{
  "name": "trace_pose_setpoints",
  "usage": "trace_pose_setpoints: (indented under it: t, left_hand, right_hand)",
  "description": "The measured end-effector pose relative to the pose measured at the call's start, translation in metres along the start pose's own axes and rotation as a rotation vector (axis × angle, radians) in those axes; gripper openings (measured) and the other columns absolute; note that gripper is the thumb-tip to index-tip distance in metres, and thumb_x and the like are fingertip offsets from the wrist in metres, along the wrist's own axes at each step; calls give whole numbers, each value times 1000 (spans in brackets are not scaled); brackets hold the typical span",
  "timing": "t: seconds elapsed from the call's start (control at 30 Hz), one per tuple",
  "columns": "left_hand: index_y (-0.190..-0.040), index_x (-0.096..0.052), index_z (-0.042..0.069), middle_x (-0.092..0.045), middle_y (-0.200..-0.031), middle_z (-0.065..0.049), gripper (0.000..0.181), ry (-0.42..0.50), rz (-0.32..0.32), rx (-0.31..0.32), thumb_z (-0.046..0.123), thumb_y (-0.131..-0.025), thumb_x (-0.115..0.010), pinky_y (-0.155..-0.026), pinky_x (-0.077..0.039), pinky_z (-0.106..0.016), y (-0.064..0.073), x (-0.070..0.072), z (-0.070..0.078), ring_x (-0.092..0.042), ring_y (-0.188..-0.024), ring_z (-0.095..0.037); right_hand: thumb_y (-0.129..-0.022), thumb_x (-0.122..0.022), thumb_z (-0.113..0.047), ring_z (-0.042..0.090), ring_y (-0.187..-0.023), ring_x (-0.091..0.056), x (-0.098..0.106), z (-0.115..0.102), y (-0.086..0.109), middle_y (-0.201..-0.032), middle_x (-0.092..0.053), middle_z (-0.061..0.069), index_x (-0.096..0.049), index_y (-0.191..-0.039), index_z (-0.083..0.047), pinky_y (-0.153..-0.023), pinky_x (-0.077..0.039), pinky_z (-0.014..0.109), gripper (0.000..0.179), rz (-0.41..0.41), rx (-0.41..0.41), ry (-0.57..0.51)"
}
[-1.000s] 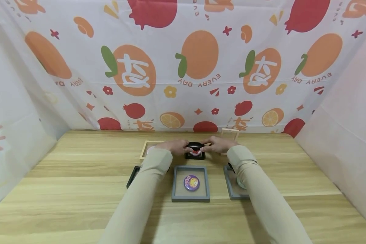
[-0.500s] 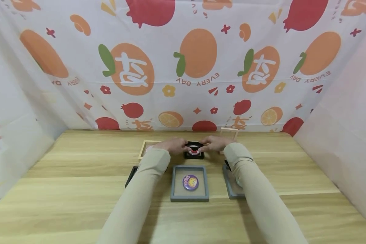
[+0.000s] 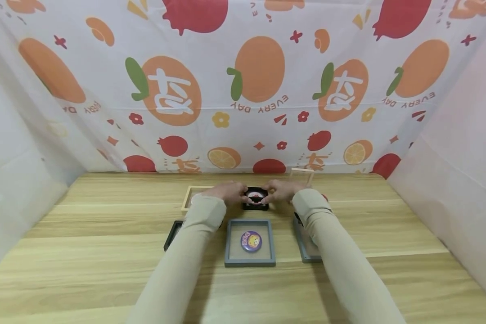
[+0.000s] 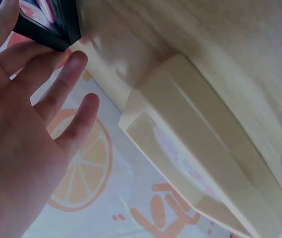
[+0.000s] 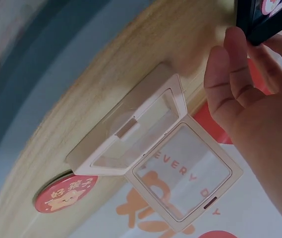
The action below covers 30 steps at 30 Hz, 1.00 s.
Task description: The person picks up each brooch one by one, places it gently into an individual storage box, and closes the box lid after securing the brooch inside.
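At the back middle of the table, both hands hold a small black display case (image 3: 256, 208) with a hinged lid. A round badge (image 3: 255, 194) shows through its window. My left hand (image 3: 228, 193) grips the left side and my right hand (image 3: 281, 191) the right, thumbs on the lid's front edge. In the left wrist view, the lid and base of the black case (image 4: 67, 29) stand a little apart in a narrow V; the left hand's outer fingers extend loosely. The right wrist view shows right-hand fingertips at the corner of the black case (image 5: 253, 34).
A beige case (image 4: 195, 119) lies left of the hands. An open pale case (image 5: 126, 131) and a red badge (image 5: 65, 194) are at the right. Nearer are a grey case (image 3: 250, 263) with a purple badge (image 3: 251, 241), another grey case (image 3: 308, 256) and a black one (image 3: 171, 236).
The black case's lid has tipped forward and down under the thumbs, so the badge now shows through its window. Both hands stay at the case. The head view has shifted slightly.
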State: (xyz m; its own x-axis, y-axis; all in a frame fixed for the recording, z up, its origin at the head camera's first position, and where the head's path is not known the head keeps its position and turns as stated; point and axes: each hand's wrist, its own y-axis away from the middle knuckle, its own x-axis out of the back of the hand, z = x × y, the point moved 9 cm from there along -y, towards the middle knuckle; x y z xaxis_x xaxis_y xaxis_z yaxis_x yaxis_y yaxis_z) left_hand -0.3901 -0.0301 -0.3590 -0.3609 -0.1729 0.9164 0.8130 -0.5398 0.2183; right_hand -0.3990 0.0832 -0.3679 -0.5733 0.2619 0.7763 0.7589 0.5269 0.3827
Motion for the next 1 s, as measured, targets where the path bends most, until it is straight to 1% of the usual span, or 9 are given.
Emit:
trace_pose_setpoints:
  t: [0.07,0.17,0.33,0.5,0.6,0.7,0.83,1.0]
  left_hand:
    - [-95,-64,10,-58,-82,-1,23,1,18,6,33,-101,-64,-66,-39,-28,1,0,0,-47,-72,-15]
    - [-96,-66,11,-60,-84,-1,23,-5,43,14,34,-99,-66,-68,-42,-30,2,0,1,-49,-73,-15]
    - [-108,-69,9,-66,-94,-3,26,-6,79,9,33,-98,-68,-78,-48,-35,4,-2,1,-56,-82,-18]
    - [-116,-70,8,-68,-104,-6,32,-3,93,38,34,-97,-70,-86,-51,-40,7,-1,0,-60,-91,-20]
    - [-115,-71,8,-68,-103,-7,32,-3,92,63,34,-96,-71,-86,-51,-40,6,-2,0,-61,-91,-21]
    - [-110,-71,9,-68,-99,-5,29,1,92,84,34,-95,-72,-83,-51,-40,6,-2,-1,-60,-87,-20]
    - [-106,-70,9,-67,-96,-4,26,-5,99,88,32,-94,-74,-81,-51,-40,6,-1,0,-59,-84,-19]
    - [-106,-71,8,-68,-98,-5,25,-33,106,95,29,-92,-75,-84,-51,-41,5,0,3,-59,-85,-19]
  right_hand:
    - [-101,-64,-27,35,-143,-34,0,1,1,-159,-34,20,-40,-154,-2,-115,-31,52,64,10,-24,13]
    - [-101,-65,-29,34,-144,-34,1,1,1,-159,-35,18,-41,-155,-4,-116,-29,51,64,21,-43,37]
    - [-99,-68,-30,32,-143,-36,0,4,-1,-158,-38,14,-44,-154,-8,-116,-30,50,64,41,-68,48]
    - [-97,-71,-30,31,-143,-37,2,4,-2,-156,-42,12,-47,-151,-8,-116,-32,49,64,72,-82,70]
    - [-96,-72,-30,31,-142,-39,3,3,-2,-156,-42,13,-48,-150,-6,-116,-32,48,64,84,-70,83]
    - [-96,-73,-29,30,-140,-41,2,1,-3,-154,-43,13,-50,-149,-5,-115,-33,47,63,94,-57,85]
    - [-95,-74,-27,30,-139,-42,1,0,-3,-154,-43,14,-50,-148,-4,-115,-34,46,63,103,-46,97]
    - [-93,-76,-27,30,-138,-43,2,0,-5,-153,-44,15,-51,-146,-2,-114,-35,45,63,124,-21,135]
